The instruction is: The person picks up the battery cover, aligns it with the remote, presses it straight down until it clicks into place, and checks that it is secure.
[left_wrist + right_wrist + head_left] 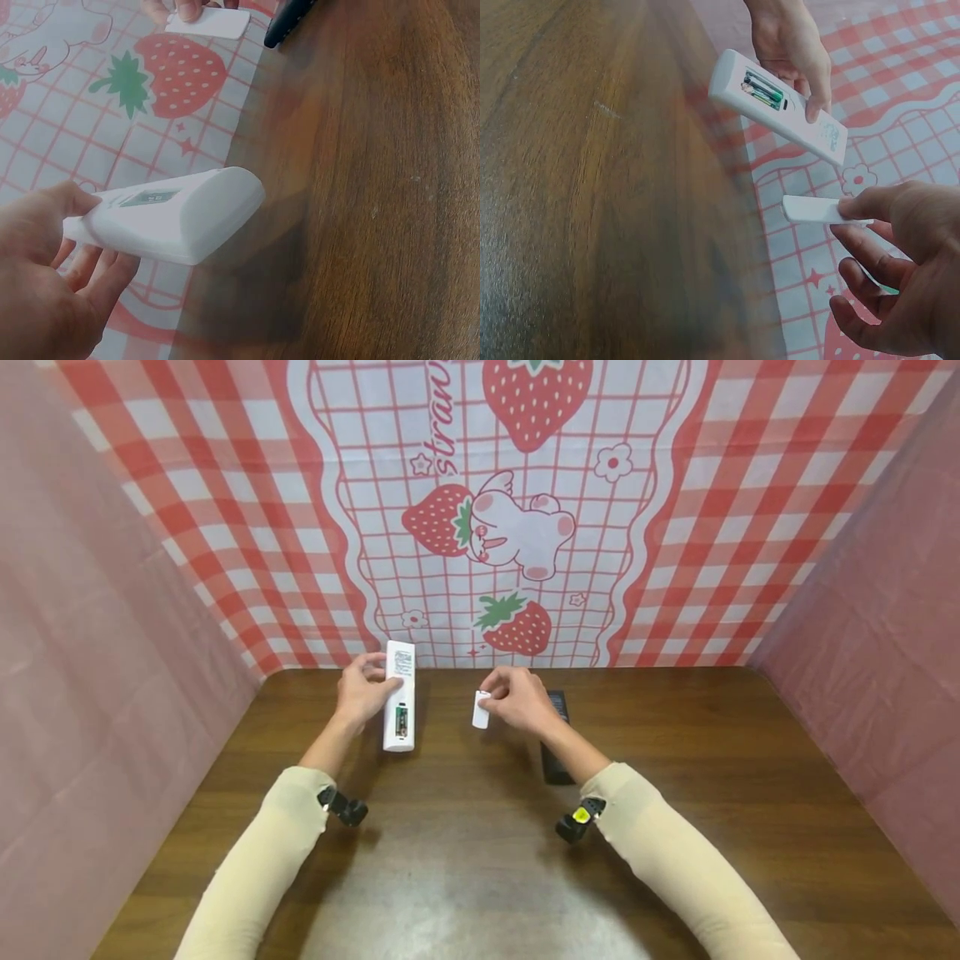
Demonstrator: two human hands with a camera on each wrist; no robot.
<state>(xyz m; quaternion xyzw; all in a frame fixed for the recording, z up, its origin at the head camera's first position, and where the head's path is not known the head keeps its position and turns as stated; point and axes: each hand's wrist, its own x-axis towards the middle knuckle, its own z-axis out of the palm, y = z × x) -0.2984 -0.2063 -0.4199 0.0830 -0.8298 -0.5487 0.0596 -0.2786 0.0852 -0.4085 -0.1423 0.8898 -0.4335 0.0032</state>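
Note:
My left hand [362, 691] grips a white remote control [400, 685], its back turned up and its battery compartment [402, 722] uncovered. Green batteries [765, 90] show inside that compartment in the right wrist view. Off to the right, my right hand [522, 698] pinches a small white battery cover [481, 710] between thumb and fingers, apart from the remote. In the left wrist view the remote [180, 217] is seen from its rounded end, with the cover [210, 24] beyond it at the top.
A black object [556, 768] lies on the wooden table [465, 860], partly hidden under my right hand and forearm. Behind the table hangs a red and white checked strawberry cloth [712, 527]. Pink cloth walls [112, 635] stand at both sides.

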